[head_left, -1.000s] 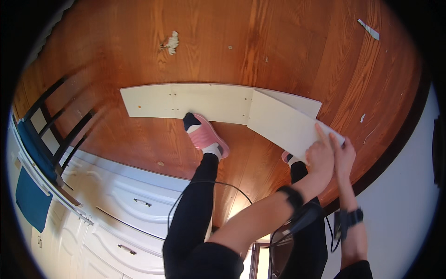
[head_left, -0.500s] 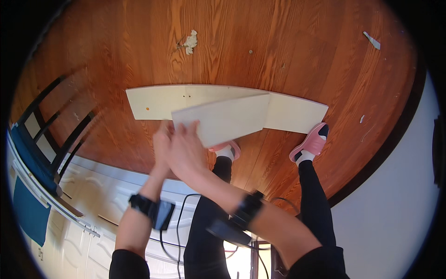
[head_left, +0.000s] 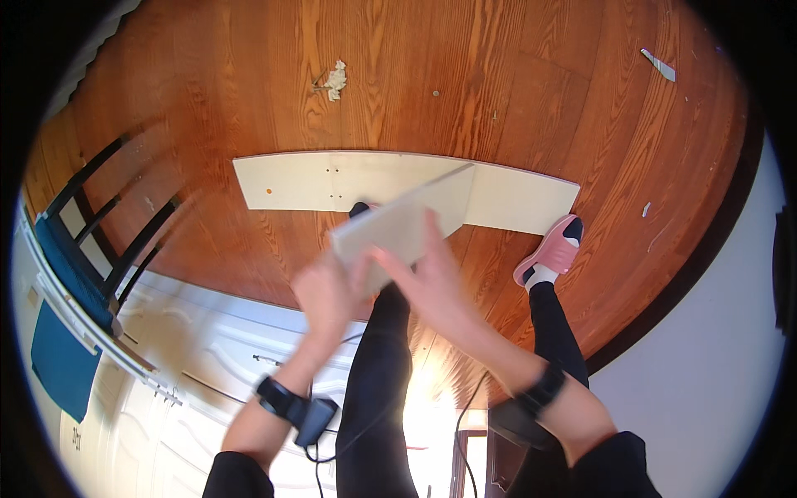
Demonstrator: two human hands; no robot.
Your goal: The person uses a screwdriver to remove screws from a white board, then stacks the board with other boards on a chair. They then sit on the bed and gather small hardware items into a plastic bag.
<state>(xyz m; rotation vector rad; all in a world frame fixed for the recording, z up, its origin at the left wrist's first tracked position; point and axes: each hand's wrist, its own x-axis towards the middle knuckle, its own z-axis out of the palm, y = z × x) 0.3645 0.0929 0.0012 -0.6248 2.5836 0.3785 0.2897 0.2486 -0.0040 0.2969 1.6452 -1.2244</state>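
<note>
A short white board [head_left: 415, 217] is raised at a slant above the floor, held in both my hands. My left hand [head_left: 322, 292], blurred, is closed on its near left end, fingers partly hidden. My right hand [head_left: 436, 286] grips its near long edge, with the thumb and a finger lying against the face. Below it, a long white board [head_left: 519, 197] lies flat on the floor, with small dark holes and an orange spot in its left part. The raised board's far right end meets or overlaps the long board; I cannot tell whether they are joined.
My right foot, in a pink slipper [head_left: 554, 249], stands against the long board's right end. A blue-seated chair [head_left: 75, 270] is at the left, beside white cabinet doors [head_left: 166, 440]. Crumpled scrap [head_left: 335, 81] and a pale strip [head_left: 658, 65] lie on the wooden floor [head_left: 465, 75].
The raised board has tilted more steeply, its near left end shifting toward me. My right hand has moved right along it, away from my left hand.
</note>
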